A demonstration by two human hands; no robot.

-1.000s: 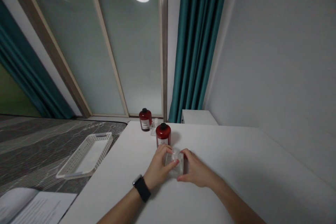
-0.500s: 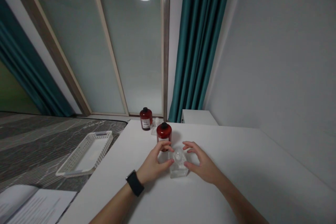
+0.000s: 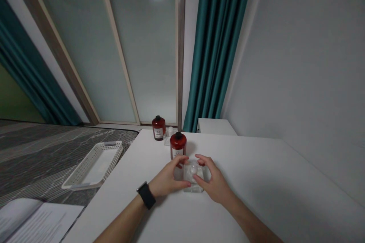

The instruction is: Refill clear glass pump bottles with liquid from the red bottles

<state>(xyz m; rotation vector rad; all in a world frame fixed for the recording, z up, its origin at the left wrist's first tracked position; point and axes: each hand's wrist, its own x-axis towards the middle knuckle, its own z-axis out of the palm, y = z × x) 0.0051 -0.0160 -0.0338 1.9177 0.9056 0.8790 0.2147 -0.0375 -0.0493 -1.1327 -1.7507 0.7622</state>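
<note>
Here, the white table [image 3: 256,182] carries all items. A white basket [image 3: 94,165] lies off its edge at 9 o'clock. Two red bottles stand at 12 o'clock: the near bottle [image 3: 178,145] just behind the hands, the far bottle [image 3: 158,127] beyond it. The left hand [image 3: 168,178] and right hand [image 3: 213,182] both grasp the clear container [image 3: 193,174], which rests on the table between them.

No legible text is found. Pale labels are carried by the two red bottles [image 3: 178,146] [image 3: 158,128] at the frame's centre, and printed lines by the paper [image 3: 42,222] at lower left, but all are too small and blurred.
</note>
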